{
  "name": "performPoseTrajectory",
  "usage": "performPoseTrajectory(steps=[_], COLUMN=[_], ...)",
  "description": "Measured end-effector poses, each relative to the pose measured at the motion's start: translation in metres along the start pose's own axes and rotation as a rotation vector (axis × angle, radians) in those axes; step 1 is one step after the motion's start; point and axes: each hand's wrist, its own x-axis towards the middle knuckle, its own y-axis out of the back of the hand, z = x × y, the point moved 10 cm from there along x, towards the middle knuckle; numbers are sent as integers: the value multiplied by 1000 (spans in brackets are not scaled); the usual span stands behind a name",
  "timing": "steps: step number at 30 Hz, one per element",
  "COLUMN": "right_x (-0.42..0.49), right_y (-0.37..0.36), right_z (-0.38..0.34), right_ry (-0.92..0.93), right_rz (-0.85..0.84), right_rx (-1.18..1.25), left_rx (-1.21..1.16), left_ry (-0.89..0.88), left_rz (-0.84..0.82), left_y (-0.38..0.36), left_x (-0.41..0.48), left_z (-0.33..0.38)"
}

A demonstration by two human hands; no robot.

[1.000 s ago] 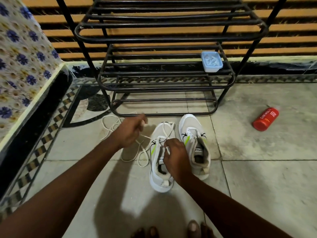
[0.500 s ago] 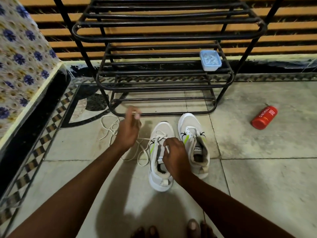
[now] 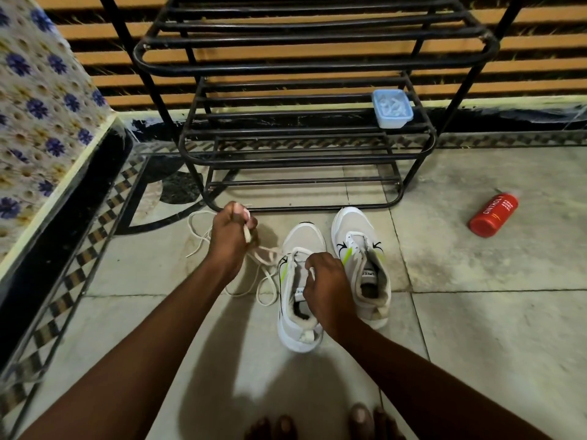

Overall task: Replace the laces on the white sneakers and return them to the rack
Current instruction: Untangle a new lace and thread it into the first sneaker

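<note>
Grey tiled floor (image 3: 492,344), orange-slatted wall (image 3: 540,42) — floral cloth (image 3: 38,115) at left

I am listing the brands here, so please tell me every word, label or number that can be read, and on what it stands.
"CINTHOL": white letters along the red bottle.
Smaller white lines beside it: too blurred to read.
"SPEED": tongue label of the sneaker nearer the bottle.
Same label on the other sneaker: partly hidden by the right hand, not readable whole.

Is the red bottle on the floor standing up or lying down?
Lying down: the red bottle rests on its side on the floor.
</note>
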Motion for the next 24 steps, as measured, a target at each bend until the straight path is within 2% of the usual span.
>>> performPoseTrajectory(steps=[2,4,6,8,10,14,19,21,24], right_x=[0,-1,-1,-1,-1,0,0,2,3], right_y=[1,1,2,4,6,7,6,7,10], right_z=[-1,-3,-5,-7,-8,-13,-14,-16,-21], right_ry=[-6,-23,-34,-38,-39,-11,-23,-14,44], right_rz=[-5,-11,-23,-28,-28,-20,-25,-28,-24], right_rx=[-26,-54,-66,-70,-84,-135,-154,-143,-95], left_rx=[582,1086,1310,1467,1496,1397,1264,1293,1207], left_ry=[-398,-621,-612,-584,-534,-422,-189,-157,-147], left_rz=[-149,-334,-432,-461,-455,-451,-491,-518,-433], left_y=[-12,-33,-39,-43,-43,-45,-53,-54,-45], left_x=[-2,-7,-6,-9,-11,-17,-26,-30,-28], left_z=[25,16,-2,-14,-17,-24,-41,-45,-36])
